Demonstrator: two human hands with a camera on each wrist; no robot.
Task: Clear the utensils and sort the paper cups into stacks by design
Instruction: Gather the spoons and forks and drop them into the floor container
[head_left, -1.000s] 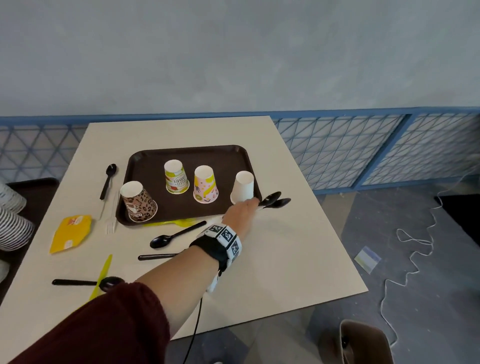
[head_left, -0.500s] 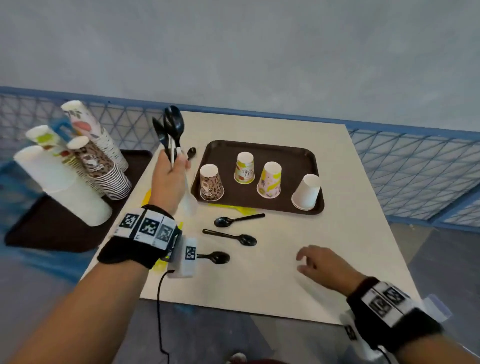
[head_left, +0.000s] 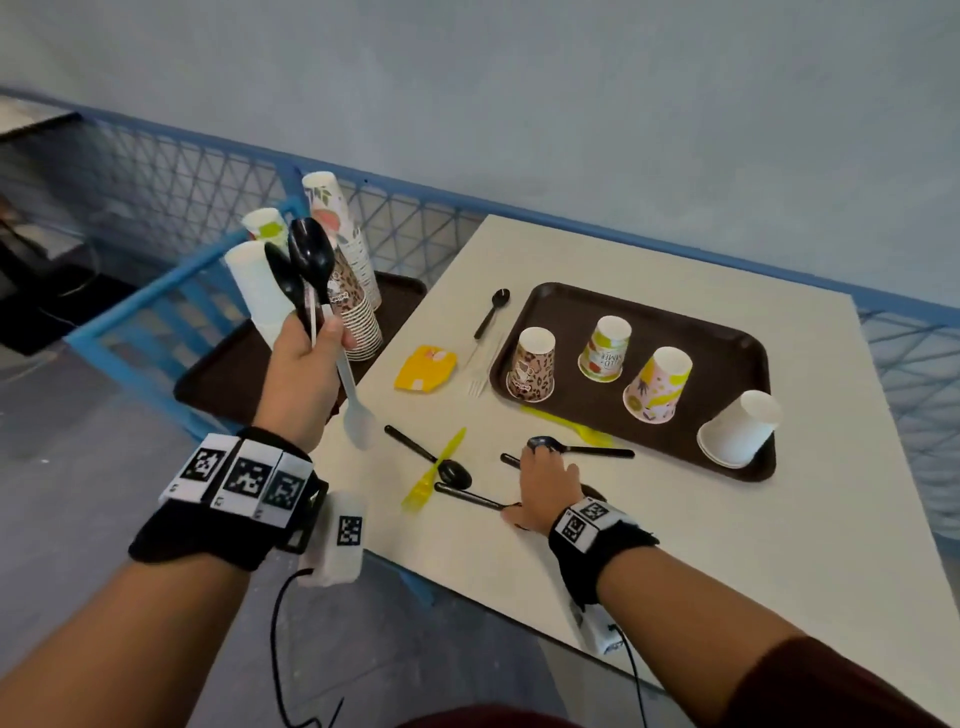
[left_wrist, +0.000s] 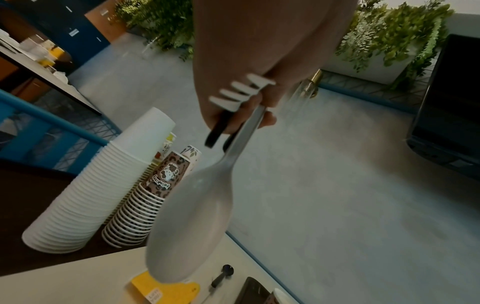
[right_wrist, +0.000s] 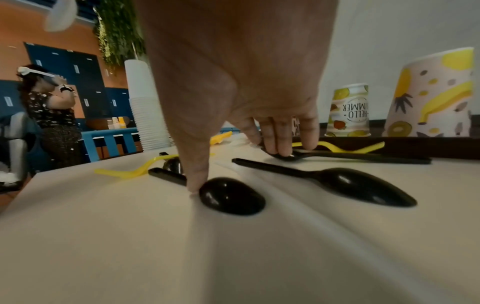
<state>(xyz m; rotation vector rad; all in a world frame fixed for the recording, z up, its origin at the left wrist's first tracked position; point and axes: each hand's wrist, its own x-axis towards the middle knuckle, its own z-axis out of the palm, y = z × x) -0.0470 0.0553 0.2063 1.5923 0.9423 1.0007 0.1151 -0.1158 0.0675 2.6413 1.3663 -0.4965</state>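
The left hand (head_left: 306, 364) is raised off the table edge and is closed firmly round a bundle of plastic cutlery: two black plastic spoons (head_left: 306, 265) standing bowl-up above the fist, a white plastic spoon (head_left: 356, 410) hanging bowl-down below it, and the tines of a white plastic fork (left_wrist: 239, 92), seen only in the left wrist view. Half a second ago the right hand (head_left: 545, 483) hovered clear of the surface; it is now down on the beige table (head_left: 727, 545), spread, with its fingertips (right_wrist: 283, 148) on the bowl of one loose black spoon (head_left: 576, 448) and its thumb against the neck of a second (head_left: 470, 498). Nothing is enclosed yet, so that grip reads as wide and unclosed. A third black spoon (right_wrist: 358, 183) lies under the palm, between the two touched. Just beyond the fingertips lie a yellow plastic fork (head_left: 566, 426) and the brown tray (head_left: 727, 332), which holds four inverted paper cups (head_left: 657, 384) of differing designs. Behind the left fist stand the sorted cup stacks (head_left: 358, 312). In my judgement, utensil collection is part done: several pieces remain on the table, and the cups have not been started.
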